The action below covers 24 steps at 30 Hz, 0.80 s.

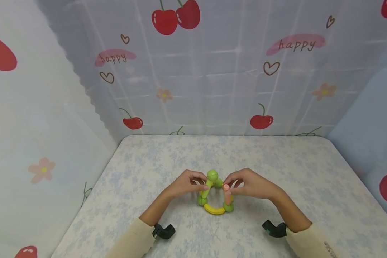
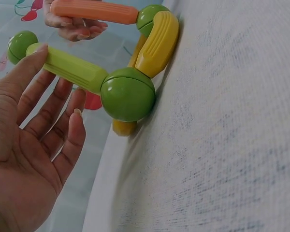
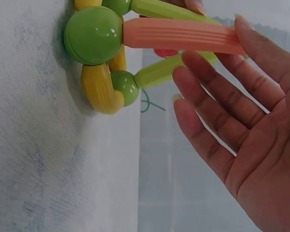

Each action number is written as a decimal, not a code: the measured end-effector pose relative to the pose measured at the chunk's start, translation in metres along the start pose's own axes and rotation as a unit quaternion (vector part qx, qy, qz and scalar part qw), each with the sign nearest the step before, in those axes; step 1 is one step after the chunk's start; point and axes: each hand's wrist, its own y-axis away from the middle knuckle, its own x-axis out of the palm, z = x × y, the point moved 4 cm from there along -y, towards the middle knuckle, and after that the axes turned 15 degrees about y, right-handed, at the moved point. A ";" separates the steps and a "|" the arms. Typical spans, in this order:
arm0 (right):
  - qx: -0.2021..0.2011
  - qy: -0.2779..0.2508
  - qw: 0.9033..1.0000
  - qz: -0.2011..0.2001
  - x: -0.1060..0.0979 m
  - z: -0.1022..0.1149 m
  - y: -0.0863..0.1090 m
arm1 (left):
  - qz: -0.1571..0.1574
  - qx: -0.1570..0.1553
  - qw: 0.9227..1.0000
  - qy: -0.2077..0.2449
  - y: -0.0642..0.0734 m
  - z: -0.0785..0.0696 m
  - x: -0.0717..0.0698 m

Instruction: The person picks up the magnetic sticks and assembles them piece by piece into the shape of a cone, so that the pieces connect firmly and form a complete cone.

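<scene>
A toy frame of rods and balls stands on the table. Its base has yellow curved rods [image 1: 214, 210] joined by green balls [image 1: 228, 207]. My left hand [image 1: 187, 184] pinches a light green rod [image 2: 72, 70] near its upper end, thumb on the near side and fingers behind. That rod rises from a base ball and carries another green ball [image 1: 212, 175] on top. My right hand [image 1: 254, 184] pinches the top of an orange rod [image 3: 183, 35], whose lower end meets a base ball. In the right wrist view a second light green rod [image 3: 174, 67] shows beyond it.
The table [image 1: 161, 154] has a pale cloth with a blue floral pattern. Curtains [image 1: 206, 82] printed with cherries hang behind it and at both sides. Black wrist devices [image 1: 163, 232] sit at both cuffs.
</scene>
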 end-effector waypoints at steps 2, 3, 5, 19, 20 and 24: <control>0.007 0.006 1.000 -0.012 0.003 -0.001 -0.002 | -0.001 0.000 1.000 0.001 0.000 -0.001 0.001; 0.010 0.007 1.000 -0.017 0.004 -0.002 -0.003 | 0.000 0.000 1.000 0.001 0.000 -0.001 0.002; 0.012 0.011 1.000 -0.027 0.006 -0.001 -0.005 | -0.001 0.001 1.000 0.002 0.000 -0.003 0.003; 0.019 0.011 0.999 -0.034 0.014 0.004 -0.012 | -0.014 -0.008 1.000 -0.004 0.000 -0.004 0.006; 0.018 0.012 0.999 -0.035 0.014 0.004 -0.012 | -0.013 -0.008 1.000 -0.003 0.000 -0.004 0.006; 0.015 0.013 0.999 -0.036 0.015 0.002 -0.011 | -0.008 -0.006 1.000 0.002 -0.001 -0.006 0.009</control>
